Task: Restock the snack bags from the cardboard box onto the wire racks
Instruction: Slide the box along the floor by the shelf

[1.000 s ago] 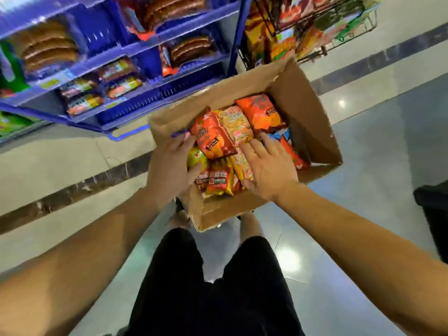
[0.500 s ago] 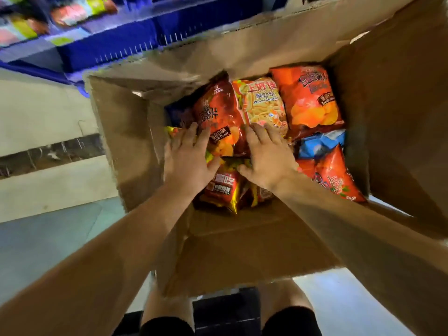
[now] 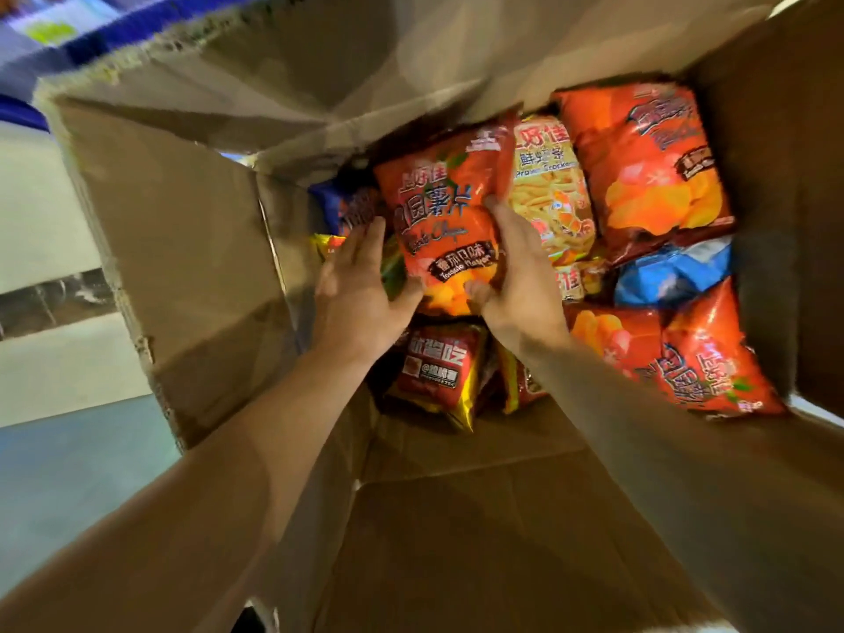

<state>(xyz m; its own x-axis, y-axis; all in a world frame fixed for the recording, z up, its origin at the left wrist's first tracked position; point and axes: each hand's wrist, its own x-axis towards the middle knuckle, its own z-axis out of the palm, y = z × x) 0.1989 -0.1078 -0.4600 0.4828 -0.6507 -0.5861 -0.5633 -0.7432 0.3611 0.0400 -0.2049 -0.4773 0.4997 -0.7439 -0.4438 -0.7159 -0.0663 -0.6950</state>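
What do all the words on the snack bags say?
"Tomato Flavor" and "Potato Chips": red-orange bag that both hands hold.
"Prawn Crackers": yellow bag beside it.
Chinese print on these and on the red-gold bag: too blurred to read surely.
Other bags: unreadable.

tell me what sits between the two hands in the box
In the head view, an orange tomato chip bag sits between the left hand and right hand, which grip its sides.
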